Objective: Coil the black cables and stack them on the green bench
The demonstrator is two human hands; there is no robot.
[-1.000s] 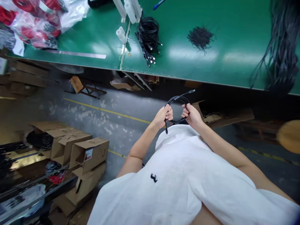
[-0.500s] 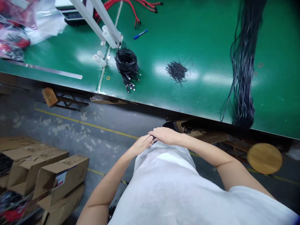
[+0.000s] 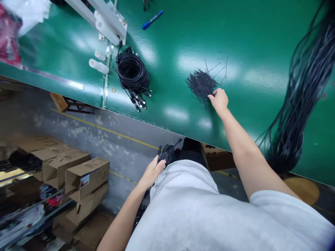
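Note:
My left hand (image 3: 152, 171) is closed around a small coil of black cable (image 3: 166, 153), held in front of my waist, below the table edge. One cable end sticks out past the coil to the right. Over the green table, my right hand (image 3: 219, 100) reaches to the lower right edge of a pile of thin black twist ties (image 3: 201, 83). Its thumb and forefinger pinch at the pile; the tie between them is barely visible. A few ties lie loose just above the pile.
A coiled bundle of black cables (image 3: 132, 71) with metal plugs lies left of the pile. Long black cables (image 3: 300, 101) hang over the table's right side. A blue marker (image 3: 153, 20) and white rollers (image 3: 98, 66) lie farther left. Cardboard boxes (image 3: 87, 174) stand on the floor, a stool (image 3: 302, 190) at right.
My hands have parted. My right hand has moved up onto the table to the twist ties. My left hand stays near my waist, the cable coil now showing. The view has shifted closer to the table.

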